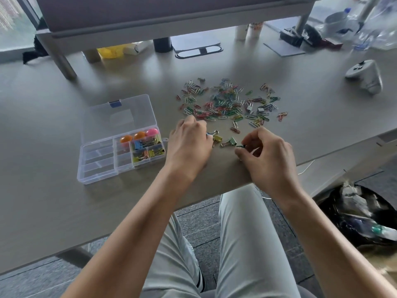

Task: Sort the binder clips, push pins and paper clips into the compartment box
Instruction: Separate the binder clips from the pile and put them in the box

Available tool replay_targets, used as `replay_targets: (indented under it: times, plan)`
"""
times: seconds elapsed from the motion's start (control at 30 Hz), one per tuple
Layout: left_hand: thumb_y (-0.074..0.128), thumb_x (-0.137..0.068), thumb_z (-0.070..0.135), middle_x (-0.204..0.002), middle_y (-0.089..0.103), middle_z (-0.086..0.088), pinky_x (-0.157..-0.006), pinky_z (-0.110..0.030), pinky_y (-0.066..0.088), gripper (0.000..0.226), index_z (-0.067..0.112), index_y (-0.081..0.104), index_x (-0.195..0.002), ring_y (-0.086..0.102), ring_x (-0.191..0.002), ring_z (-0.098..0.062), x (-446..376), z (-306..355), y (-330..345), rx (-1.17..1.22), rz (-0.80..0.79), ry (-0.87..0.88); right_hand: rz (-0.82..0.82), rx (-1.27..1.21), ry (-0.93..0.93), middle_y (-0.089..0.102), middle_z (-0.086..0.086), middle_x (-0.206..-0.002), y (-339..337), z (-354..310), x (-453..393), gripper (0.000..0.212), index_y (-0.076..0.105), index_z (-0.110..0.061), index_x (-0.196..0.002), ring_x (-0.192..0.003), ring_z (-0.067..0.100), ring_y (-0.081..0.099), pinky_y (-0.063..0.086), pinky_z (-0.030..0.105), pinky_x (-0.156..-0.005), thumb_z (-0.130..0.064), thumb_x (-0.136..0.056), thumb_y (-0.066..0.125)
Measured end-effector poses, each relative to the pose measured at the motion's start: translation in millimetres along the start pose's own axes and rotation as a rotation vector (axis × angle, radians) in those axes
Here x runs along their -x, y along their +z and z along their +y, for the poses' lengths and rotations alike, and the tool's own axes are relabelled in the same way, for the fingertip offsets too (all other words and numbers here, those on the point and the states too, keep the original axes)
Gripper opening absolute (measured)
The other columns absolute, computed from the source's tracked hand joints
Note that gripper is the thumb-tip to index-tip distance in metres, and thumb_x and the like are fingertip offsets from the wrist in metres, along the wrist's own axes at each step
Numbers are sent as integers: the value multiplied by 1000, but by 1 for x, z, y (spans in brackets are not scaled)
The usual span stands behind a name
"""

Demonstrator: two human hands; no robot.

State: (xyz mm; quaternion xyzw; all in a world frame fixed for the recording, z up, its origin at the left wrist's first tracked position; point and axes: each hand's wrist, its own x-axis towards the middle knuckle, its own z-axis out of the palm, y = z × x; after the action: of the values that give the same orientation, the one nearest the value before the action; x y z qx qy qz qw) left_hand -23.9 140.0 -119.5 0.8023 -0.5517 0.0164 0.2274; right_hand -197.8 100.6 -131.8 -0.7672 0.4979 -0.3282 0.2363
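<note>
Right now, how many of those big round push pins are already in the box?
3, all in the compartment box's far row: two orange push pins side by side, then a pink push pin at the right end. Others could be hidden beneath the binder clips.

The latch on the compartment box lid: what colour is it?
Blue; the latch sits on the clear lid's far edge, seen in the head view.

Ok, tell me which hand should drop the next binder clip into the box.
Left. The left hand lies right beside the box, with the yellow clip at its fingers. The right hand pinches a green clip farther from the box.
</note>
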Motion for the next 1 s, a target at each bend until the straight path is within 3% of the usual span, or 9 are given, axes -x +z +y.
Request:
replay_targets:
  times: [0.27,0.4,0.5,0.67,0.8,1.0]
  plan:
    - [63,-91,22,-99,63,-3,-69,-31,39,17,14,74,-103,60,-89,-23,-3,-3,-1,35,34,-4,18,-103,8,70,-15,-78,2,1,-3,20,67,-27,-85,-70,5,66,55,28,-69,-28,-79,86]
    - [60,-92,21,-93,64,-4,-69,-35,49,17,10,72,-97,60,-82,-22,6,-4,-13,91,84,27,-7,-250,26,71,-15,-81,-1,-3,-6,20,77,-28,-98,-73,0,65,49,10,-68,-21,-82,86]
    - [62,-91,21,-91,64,-3,-71,-36,51,15,10,71,-97,59,-82,-20,28,-9,-30,140,183,50,-29,-310,9,76,-12,-83,2,-10,-7,15,80,-25,-96,-70,2,66,51,15,-69,-19,-83,84]
    - [66,-89,20,-101,66,-1,-85,-31,46,13,12,71,-98,57,-102,-21,74,-39,-51,132,267,-42,-84,-416,-41,74,-10,-72,20,-36,-5,10,79,-22,-85,-60,0,62,47,13,-60,-17,-80,86]
    - [70,-87,17,-109,64,0,-92,-33,47,18,10,72,-103,53,-112,-21,107,-71,-62,132,282,-84,-176,-453,-104,62,-16,-57,43,-62,-3,8,81,-25,-84,-50,2,49,39,11,-53,-24,-80,87]
    - [67,-87,18,-129,61,-1,-106,-41,43,18,11,71,-104,48,-129,-18,137,-111,-68,164,238,-102,-284,-500,-197,77,-5,-76,78,-102,-2,10,80,-20,-90,-68,6,69,58,25,-68,-17,-82,86]
